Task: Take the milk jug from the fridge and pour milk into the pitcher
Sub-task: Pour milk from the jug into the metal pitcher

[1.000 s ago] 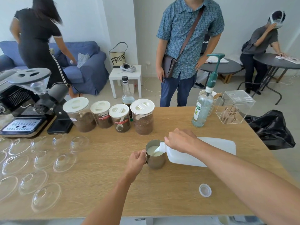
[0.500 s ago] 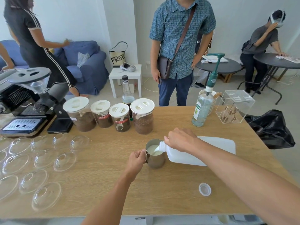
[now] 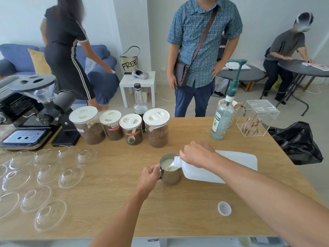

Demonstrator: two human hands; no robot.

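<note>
Milk jug [image 3: 204, 172] stretches right from my right hand [image 3: 197, 154] gripping its neck, mouth pointing left into the steel pitcher [image 3: 170, 178], whose handle my left hand [image 3: 150, 173] grips.

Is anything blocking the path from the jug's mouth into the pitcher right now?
Nothing visible does. The milk jug has its open mouth right over the rim of the pitcher, and milk streams in. The left hand grips the handle on the side away from the jug; the cap lies apart on the table.

jug [image 3: 222, 169] top: under right hand [image 3: 197, 155] | coffee machine [image 3: 21, 111]: cropped left
</note>
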